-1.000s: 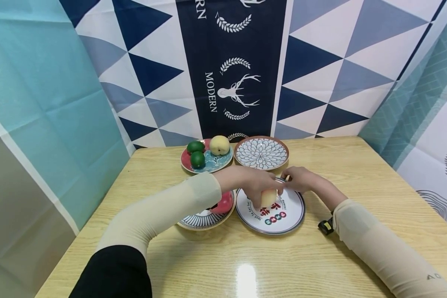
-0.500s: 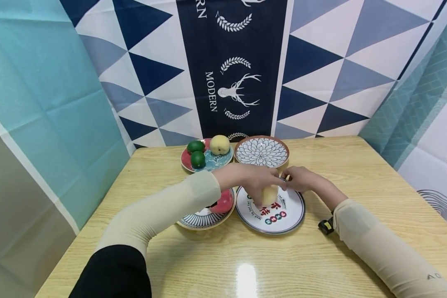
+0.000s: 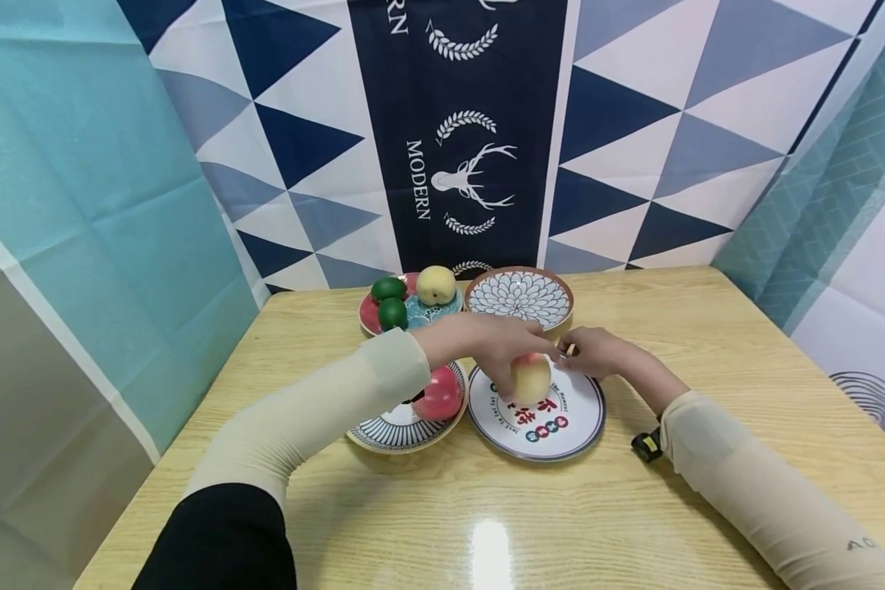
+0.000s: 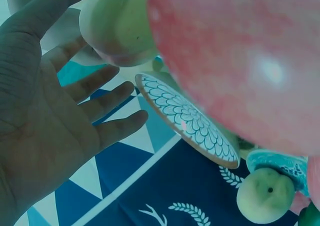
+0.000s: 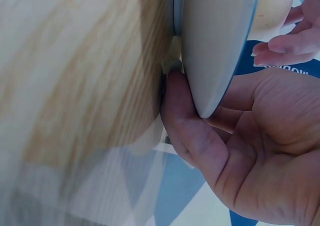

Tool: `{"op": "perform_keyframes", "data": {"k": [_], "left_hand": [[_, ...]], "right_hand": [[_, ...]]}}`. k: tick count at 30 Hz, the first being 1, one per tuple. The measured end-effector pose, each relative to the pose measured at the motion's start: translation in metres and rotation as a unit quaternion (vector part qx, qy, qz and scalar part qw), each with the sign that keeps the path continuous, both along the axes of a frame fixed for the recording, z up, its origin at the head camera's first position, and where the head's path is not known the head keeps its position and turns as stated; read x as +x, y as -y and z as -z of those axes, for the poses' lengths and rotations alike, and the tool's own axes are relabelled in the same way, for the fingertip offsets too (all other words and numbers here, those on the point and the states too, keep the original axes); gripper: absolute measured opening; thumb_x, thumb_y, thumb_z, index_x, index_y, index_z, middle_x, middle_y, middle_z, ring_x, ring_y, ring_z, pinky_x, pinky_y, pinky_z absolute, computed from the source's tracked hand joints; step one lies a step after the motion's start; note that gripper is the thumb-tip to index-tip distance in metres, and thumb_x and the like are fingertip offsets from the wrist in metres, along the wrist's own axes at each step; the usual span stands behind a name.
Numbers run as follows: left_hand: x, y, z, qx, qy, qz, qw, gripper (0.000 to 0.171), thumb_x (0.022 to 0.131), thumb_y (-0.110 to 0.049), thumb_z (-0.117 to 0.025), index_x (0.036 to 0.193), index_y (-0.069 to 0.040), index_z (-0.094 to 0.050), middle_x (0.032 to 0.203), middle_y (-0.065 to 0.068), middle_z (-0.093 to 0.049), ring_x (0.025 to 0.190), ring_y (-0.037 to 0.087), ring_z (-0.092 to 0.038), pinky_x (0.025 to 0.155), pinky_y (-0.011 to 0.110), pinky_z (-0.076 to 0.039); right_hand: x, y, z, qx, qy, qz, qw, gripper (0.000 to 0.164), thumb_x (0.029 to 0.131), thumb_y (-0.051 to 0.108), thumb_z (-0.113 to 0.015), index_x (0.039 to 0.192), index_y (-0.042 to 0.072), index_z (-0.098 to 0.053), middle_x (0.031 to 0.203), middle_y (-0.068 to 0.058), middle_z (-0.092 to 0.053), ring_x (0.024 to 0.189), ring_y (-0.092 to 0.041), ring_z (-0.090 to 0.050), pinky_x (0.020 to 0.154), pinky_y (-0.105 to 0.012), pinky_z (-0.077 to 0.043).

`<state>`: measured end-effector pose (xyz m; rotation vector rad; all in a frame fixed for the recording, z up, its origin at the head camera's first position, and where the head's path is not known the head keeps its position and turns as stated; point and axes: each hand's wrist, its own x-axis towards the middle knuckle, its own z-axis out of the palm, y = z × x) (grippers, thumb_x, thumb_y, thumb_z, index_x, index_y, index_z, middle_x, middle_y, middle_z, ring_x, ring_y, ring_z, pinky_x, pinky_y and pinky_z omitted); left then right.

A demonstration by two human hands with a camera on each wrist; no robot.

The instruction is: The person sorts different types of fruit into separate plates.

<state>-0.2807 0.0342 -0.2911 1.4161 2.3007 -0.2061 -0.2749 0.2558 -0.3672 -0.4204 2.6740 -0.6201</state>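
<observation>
A white plate with a blue rim and red lettering (image 3: 560, 442) lies at the middle of the table. On it sits a pale peach with a reddish top (image 3: 531, 381). My left hand (image 3: 503, 344) is over the plate, beside the peach; the left wrist view shows its fingers (image 4: 112, 128) spread and straight, with the peach (image 4: 120, 28) just past them. At the plate's far right rim, my right hand (image 3: 593, 352) grips the edge. The right wrist view has its fingers (image 5: 182, 103) curled around the plate's edge (image 5: 215, 46), one finger underneath.
Left of the plate, a striped bowl (image 3: 391, 447) holds a big pinkish-red fruit (image 3: 438, 395) under my left forearm. Behind stand a red-and-teal plate (image 3: 369, 318) with two green fruits (image 3: 392, 313) and a yellowish peach (image 3: 436, 285), and a brown-rimmed flower-patterned dish (image 3: 519, 297).
My left hand has lifted slightly and shifted left, so more of the peach shows. The right hand stays at the plate's rim.
</observation>
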Motion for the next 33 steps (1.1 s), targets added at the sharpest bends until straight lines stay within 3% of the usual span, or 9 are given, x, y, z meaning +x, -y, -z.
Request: {"op": "perform_keyframes", "data": {"k": [12, 19, 27, 33], "left_hand": [[-0.014, 0.013, -0.010, 0.002, -0.022, -0.004, 0.9998, 0.093, 0.084, -0.039, -0.090, 0.162, -0.030, -0.041, 0.150, 0.002, -0.044, 0.130, 0.016, -0.045, 0.112, 0.039, -0.043], [-0.031, 0.026, -0.017, 0.006, -0.008, -0.068, 0.9976, 0.090, 0.084, -0.036, -0.091, 0.160, -0.032, -0.043, 0.163, 0.006, -0.037, 0.145, 0.022, -0.038, 0.119, 0.046, -0.037], [-0.056, 0.041, -0.021, 0.016, -0.023, -0.094, 0.9952, 0.082, 0.086, -0.037, -0.089, 0.156, -0.028, -0.048, 0.162, 0.010, -0.039, 0.146, 0.025, -0.037, 0.120, 0.046, -0.036], [-0.069, 0.054, -0.023, 0.011, -0.024, -0.148, 0.9886, 0.082, 0.087, -0.041, -0.088, 0.157, -0.030, -0.047, 0.166, 0.007, -0.036, 0.148, 0.025, -0.035, 0.119, 0.050, -0.038]], "right_hand": [[-0.002, -0.001, -0.002, 0.004, -0.006, 0.002, 1.000, 0.014, 0.104, 0.016, -0.067, 0.106, 0.002, -0.066, 0.095, -0.013, -0.065, 0.082, -0.024, -0.061, 0.067, -0.032, -0.051], [0.001, 0.000, -0.001, 0.003, -0.013, 0.000, 1.000, 0.014, 0.103, 0.016, -0.068, 0.106, 0.002, -0.067, 0.094, -0.012, -0.065, 0.080, -0.022, -0.061, 0.065, -0.031, -0.052], [0.003, 0.001, -0.001, 0.001, -0.006, 0.006, 1.000, 0.016, 0.104, 0.017, -0.067, 0.108, 0.001, -0.067, 0.095, -0.013, -0.064, 0.081, -0.023, -0.060, 0.064, -0.032, -0.052], [0.003, 0.001, -0.001, -0.001, -0.003, 0.008, 1.000, 0.017, 0.104, 0.017, -0.066, 0.109, 0.001, -0.066, 0.096, -0.014, -0.064, 0.080, -0.023, -0.061, 0.062, -0.032, -0.054]]}}
